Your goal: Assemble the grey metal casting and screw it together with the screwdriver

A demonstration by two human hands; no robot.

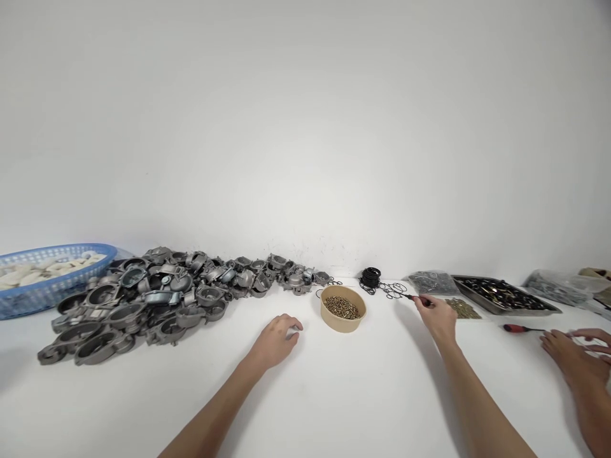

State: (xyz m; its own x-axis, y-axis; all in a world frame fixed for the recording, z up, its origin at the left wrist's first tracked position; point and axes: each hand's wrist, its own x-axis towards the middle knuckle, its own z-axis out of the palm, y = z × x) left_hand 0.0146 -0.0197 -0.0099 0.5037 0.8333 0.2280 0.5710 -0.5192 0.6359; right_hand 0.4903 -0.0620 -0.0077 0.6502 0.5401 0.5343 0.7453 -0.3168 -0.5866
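Note:
My left hand [277, 341] is just above the white table, left of a round tan bowl [341, 324] of small brass-coloured screws. Its thumb and fingers are curved and apart, with nothing between them. Beyond the bowl, to the right, my right hand [436, 318] grips a slim, dark-handled tool [424, 301] that looks like a small pick or screwdriver. The tool's thin tip points left, at loose black rubber rings [394, 291] on the table; whether it touches one I cannot tell. A stacked bundle of black rings [370, 278] lies beside them.
Grey metal housings [172, 299] are heaped on the left, by a blue basket [112, 251] of white parts. On the right are a small pile of screws [462, 309], a metal tray [506, 310] of dark parts, plastic bags [558, 286], a red-handled screwdriver [516, 328] and another person's hands [575, 356].

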